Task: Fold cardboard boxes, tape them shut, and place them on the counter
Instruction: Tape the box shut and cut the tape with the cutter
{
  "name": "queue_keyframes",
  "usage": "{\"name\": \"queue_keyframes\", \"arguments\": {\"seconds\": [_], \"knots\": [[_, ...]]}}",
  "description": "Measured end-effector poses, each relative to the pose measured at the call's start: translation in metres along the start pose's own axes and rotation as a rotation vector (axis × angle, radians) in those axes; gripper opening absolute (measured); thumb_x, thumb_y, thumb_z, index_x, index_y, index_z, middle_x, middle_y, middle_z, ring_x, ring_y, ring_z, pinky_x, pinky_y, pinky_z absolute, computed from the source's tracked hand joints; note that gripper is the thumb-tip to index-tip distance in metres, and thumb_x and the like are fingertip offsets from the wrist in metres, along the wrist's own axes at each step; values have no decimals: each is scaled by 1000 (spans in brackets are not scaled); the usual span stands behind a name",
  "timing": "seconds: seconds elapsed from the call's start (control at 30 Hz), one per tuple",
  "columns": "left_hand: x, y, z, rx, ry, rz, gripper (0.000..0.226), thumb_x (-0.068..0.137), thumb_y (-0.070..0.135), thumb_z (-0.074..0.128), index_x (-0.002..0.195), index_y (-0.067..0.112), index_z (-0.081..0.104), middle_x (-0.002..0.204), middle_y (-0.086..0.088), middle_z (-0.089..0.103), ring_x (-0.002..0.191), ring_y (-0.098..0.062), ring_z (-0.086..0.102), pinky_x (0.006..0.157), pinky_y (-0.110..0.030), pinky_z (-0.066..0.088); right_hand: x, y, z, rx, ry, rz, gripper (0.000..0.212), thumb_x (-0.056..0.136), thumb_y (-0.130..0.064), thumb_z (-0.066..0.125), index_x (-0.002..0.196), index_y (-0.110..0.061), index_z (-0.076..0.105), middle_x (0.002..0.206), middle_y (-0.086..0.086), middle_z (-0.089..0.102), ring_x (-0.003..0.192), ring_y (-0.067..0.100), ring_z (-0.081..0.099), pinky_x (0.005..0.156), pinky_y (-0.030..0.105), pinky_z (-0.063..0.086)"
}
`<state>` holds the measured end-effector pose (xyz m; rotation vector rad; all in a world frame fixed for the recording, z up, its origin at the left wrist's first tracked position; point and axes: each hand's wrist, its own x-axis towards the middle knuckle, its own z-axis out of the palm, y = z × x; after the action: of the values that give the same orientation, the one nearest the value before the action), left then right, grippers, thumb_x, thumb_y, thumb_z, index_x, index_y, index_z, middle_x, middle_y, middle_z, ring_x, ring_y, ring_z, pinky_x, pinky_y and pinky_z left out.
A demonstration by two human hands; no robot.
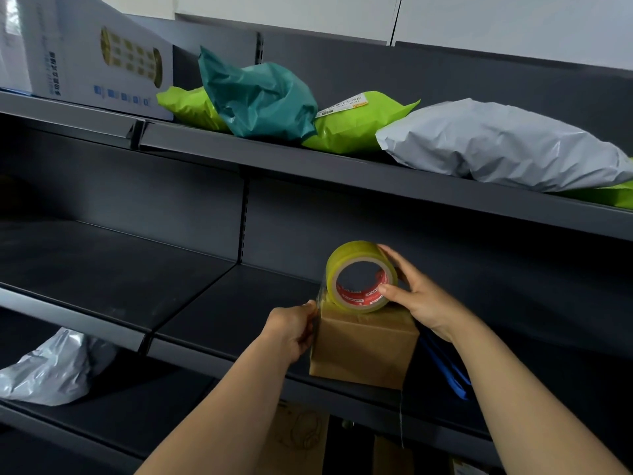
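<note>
A small brown cardboard box stands on the front edge of a dark shelf. On top of the box stands a yellowish tape roll with a red core. My right hand grips the roll from the right, thumb on its inner rim. A clear strip of tape runs from the roll down over the box's left top edge. My left hand pinches that strip against the box's left side.
The shelf above carries a white printed box, green, teal and grey mailer bags. Another grey bag lies on the lower left shelf. A blue object sits right of the box. Brown cartons stand below.
</note>
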<state>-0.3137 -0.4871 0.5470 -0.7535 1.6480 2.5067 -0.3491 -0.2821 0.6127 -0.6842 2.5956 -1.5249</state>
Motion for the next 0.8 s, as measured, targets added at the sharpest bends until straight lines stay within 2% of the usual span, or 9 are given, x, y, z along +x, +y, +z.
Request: {"name": "queue_keyframes", "arguments": {"seconds": [0.17,0.27,0.37,0.43,0.53,0.63,0.73,0.8], "knots": [[4,2,1,101,14,11,19,92,27,66,88,8,67,72,-4,57,70,-17,54,62,-30,50,2,-1,1,-1,-28,-6,65,92,-29,63,132,-67,28,150,-13,34,141,13,30,116,47,29],[3,2,5,212,36,59,24,94,31,62,85,9,63,71,-6,56,66,-18,54,57,-30,48,5,-1,1,5,-41,5,66,93,-28,62,135,-65,27,150,-11,35,139,14,32,115,46,32],[2,2,8,269,42,112,24,97,30,56,84,10,59,71,-6,53,65,-18,50,60,-30,48,6,0,1,2,-53,3,67,93,-27,62,135,-67,26,148,-11,37,137,14,36,114,45,33],[2,2,9,291,39,121,18,98,30,53,95,12,56,74,-6,53,65,-17,48,60,-31,47,6,0,2,-10,-53,3,68,93,-28,62,134,-69,25,148,-11,38,137,14,36,115,46,33],[2,-1,5,237,29,47,17,97,26,53,113,20,53,85,-7,56,69,-18,51,55,-28,48,5,-1,3,-27,-44,2,69,93,-27,61,132,-71,24,148,-12,37,138,14,34,116,47,31],[5,-2,3,253,-25,9,15,96,22,50,108,15,56,75,-5,52,64,-16,49,48,-26,45,3,-2,4,-39,-32,-3,69,93,-27,61,123,-77,24,148,-12,37,138,15,34,116,48,30],[9,-2,-3,367,-3,110,24,93,11,53,117,16,54,91,-7,57,75,-18,53,60,-30,49,1,-4,5,-72,-33,0,70,92,-29,62,118,-81,22,150,-11,35,140,17,31,116,50,28],[12,-3,-14,356,-85,209,41,90,4,57,128,18,50,116,-9,58,100,-22,57,84,-33,52,1,-4,5,-83,-31,1,72,92,-29,62,122,-79,20,151,-11,33,141,17,30,117,49,27]]}}
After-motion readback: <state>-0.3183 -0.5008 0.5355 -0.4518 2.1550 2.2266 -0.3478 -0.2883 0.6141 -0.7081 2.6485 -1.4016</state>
